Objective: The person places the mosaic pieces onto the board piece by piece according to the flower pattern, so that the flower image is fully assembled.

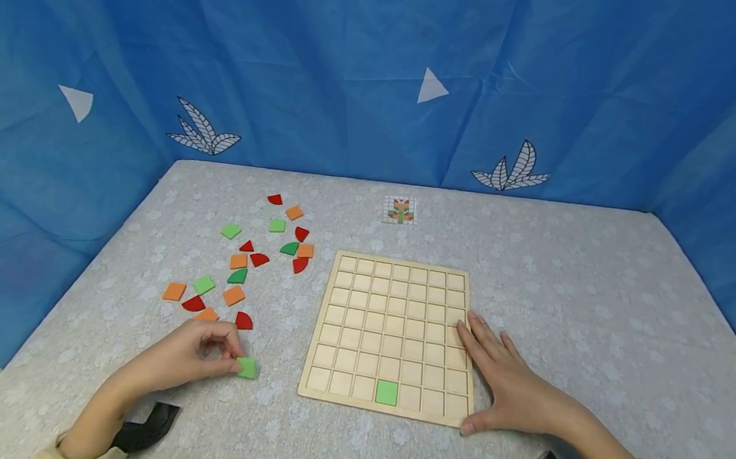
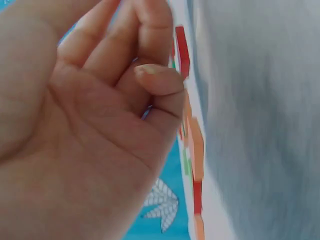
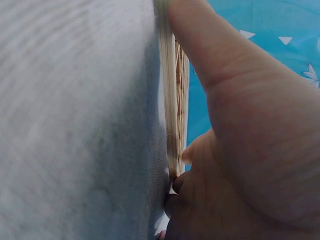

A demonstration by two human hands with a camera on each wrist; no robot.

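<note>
Between thumb and fingers, my left hand (image 1: 192,352) pinches a light green square tile (image 1: 247,368), left of the wooden grid board (image 1: 310,347). In the left wrist view the palm and curled fingers fill the left side, and that tile is out of sight. My right hand (image 1: 511,385) rests along the board's right edge with fingers spread, fingertips on the rim and thumb at the near corner. The right wrist view shows the board's side edge (image 3: 170,100) against the thumb. Another light green square (image 1: 387,392) lies in a cell of the board's nearest row.
Loose tiles lie scattered left of the board: orange squares (image 1: 174,291), light green squares (image 1: 231,231), red quarter-round pieces (image 1: 244,321) and dark green ones (image 1: 237,276). Behind the board lies a small pattern card (image 1: 400,210). A blue curtain (image 1: 354,77) surrounds the cloth-covered table (image 1: 564,288).
</note>
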